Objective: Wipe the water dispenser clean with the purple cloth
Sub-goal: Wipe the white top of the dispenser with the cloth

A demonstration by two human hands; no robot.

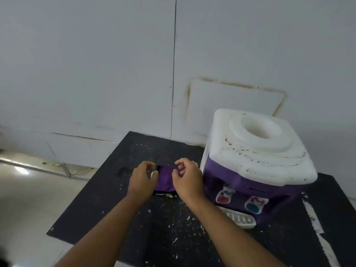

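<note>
A purple cloth (164,181) lies on the black table (107,191), just left of the water dispenser (256,151). The dispenser has a white, dirt-flecked top with a round well and a purple body with a red and a blue tap. My left hand (143,179) hovers over the cloth's left edge and my right hand (187,180) over its right edge. Both hands have loosely curled fingers, and no cloth shows between the fingertips. Much of the cloth is hidden under the hands.
White flecks and crumbs are scattered over the black table. A white drip tray (239,218) juts out at the dispenser's front. A grey wall (96,74) stands right behind the table. Pale floor (23,199) lies to the left.
</note>
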